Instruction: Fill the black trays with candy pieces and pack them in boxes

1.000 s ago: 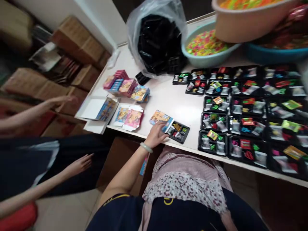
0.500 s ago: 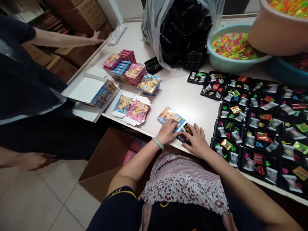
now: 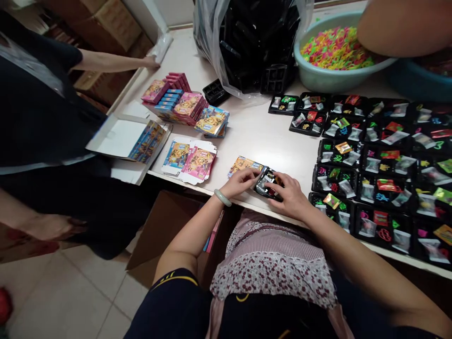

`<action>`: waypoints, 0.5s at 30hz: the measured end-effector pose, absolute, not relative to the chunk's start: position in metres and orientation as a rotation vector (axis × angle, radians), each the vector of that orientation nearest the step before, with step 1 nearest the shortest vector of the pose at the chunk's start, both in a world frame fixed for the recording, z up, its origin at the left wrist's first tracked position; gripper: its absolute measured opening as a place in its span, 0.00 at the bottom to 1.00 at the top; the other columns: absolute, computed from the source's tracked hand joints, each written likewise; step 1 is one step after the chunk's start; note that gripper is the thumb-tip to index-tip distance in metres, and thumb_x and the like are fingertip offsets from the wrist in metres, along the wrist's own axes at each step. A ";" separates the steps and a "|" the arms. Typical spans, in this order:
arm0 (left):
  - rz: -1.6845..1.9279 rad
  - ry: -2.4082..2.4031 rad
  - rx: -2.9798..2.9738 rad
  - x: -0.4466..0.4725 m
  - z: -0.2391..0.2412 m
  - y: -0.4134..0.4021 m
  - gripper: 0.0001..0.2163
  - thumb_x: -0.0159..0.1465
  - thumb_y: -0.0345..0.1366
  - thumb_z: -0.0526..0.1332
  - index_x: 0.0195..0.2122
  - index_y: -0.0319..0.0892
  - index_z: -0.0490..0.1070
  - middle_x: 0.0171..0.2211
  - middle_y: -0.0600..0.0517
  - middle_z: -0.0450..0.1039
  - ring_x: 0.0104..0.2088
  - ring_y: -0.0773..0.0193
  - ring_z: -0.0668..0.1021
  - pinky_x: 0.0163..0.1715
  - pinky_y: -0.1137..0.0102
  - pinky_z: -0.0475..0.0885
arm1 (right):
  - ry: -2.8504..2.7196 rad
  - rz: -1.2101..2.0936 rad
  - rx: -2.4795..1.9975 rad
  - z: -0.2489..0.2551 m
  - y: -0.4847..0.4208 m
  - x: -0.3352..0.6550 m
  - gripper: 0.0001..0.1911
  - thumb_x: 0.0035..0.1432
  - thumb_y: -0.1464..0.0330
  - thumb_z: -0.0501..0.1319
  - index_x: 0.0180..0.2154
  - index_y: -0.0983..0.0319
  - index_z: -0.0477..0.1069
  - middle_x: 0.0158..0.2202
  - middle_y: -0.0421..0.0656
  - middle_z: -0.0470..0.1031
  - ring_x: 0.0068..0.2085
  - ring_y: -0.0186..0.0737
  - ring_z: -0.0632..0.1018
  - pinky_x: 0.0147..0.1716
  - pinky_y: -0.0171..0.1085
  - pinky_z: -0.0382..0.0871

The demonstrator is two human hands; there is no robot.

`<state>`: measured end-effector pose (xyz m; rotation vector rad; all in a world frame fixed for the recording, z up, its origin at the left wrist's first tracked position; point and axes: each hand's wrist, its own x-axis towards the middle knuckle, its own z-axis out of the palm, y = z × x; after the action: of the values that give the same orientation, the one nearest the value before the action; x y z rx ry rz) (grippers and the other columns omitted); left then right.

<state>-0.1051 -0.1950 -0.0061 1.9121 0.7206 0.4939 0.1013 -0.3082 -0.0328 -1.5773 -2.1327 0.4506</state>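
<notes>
A small black plastic tray (image 3: pixel 260 189) with wrapped pieces and coloured bits in its compartments lies tilted near the table's front edge. My right hand (image 3: pixel 292 197) grips its right side, fingers bent over the top. At the tray's left end is a flat blue-and-yellow printed card box (image 3: pixel 243 164). My left hand (image 3: pixel 240 182), with a pale bangle at the wrist, has its fingers pinched at the box's near end, against the tray. The fingers partly hide where box and tray meet.
Rows of filled black trays (image 3: pixel 383 186) cover the right side. Flattened cartons (image 3: pixel 200 162) and stacked boxes (image 3: pixel 189 104) stand left, by a display box (image 3: pixel 118 136). A bag of black trays (image 3: pixel 259 44) and a basin (image 3: pixel 344 75) are behind. A co-worker's hand (image 3: pixel 151 62) touches the table's far-left edge.
The tray, earlier mostly under the box and my left hand, now shows almost fully. My left fingers moved from the box's top to its end. The co-worker's arm shifted right.
</notes>
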 end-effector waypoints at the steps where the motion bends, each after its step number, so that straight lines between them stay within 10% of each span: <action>1: 0.494 0.727 1.888 -0.105 -0.004 -0.194 0.09 0.63 0.36 0.58 0.27 0.39 0.66 0.47 0.42 0.75 0.45 0.59 0.76 0.47 0.63 0.69 | -2.136 0.462 -1.571 -0.030 -0.307 0.103 0.23 0.57 0.62 0.62 0.55 0.53 0.70 0.63 0.50 0.58 0.61 0.55 0.62 0.56 0.54 0.61; 15: 0.523 0.767 1.701 -0.111 0.002 -0.191 0.10 0.60 0.39 0.62 0.27 0.39 0.67 0.49 0.43 0.75 0.50 0.57 0.75 0.53 0.58 0.67 | -2.330 0.591 -1.327 -0.014 -0.292 0.128 0.26 0.55 0.63 0.64 0.56 0.46 0.68 0.66 0.42 0.56 0.61 0.54 0.63 0.56 0.52 0.62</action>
<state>-0.1110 -0.1913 0.0021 1.7013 0.7673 0.5226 0.1284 -0.2916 -0.0137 -1.3268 -2.3296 0.5906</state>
